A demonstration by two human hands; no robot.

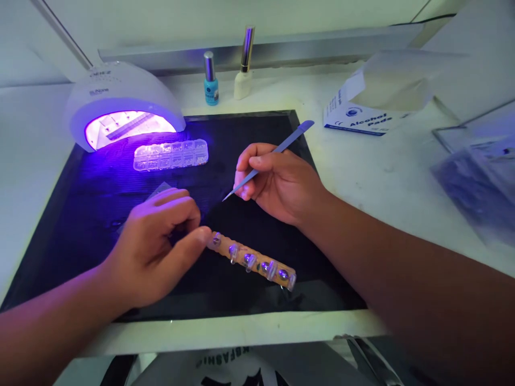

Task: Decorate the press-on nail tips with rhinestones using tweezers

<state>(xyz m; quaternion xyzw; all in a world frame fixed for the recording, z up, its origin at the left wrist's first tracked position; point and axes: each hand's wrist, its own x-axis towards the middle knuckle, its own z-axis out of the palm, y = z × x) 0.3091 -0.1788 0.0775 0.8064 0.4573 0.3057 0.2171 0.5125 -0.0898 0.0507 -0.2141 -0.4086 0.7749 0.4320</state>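
My left hand (161,244) is closed, its thumb and curled fingers at the left end of an orange-brown strip (257,266). Along the strip sit several clear nail tips with shiny dark round pieces. My right hand (281,182) holds a slim blue-grey pointed tool (285,142) like a pen, its tip down and left, over the black mat (249,134) and apart from the strip. Beyond my left hand lies a clear compartment case (171,155) with small bits inside. A thin clear sheet (163,187) shows partly behind my left hand.
A white lamp (124,88) glows purple at the back left. Behind the mat stand a blue bottle (211,88) and a cream bottle (242,84). An open alcohol pads box (362,110) is at the back right, with plastic bags (483,177) at the right edge.
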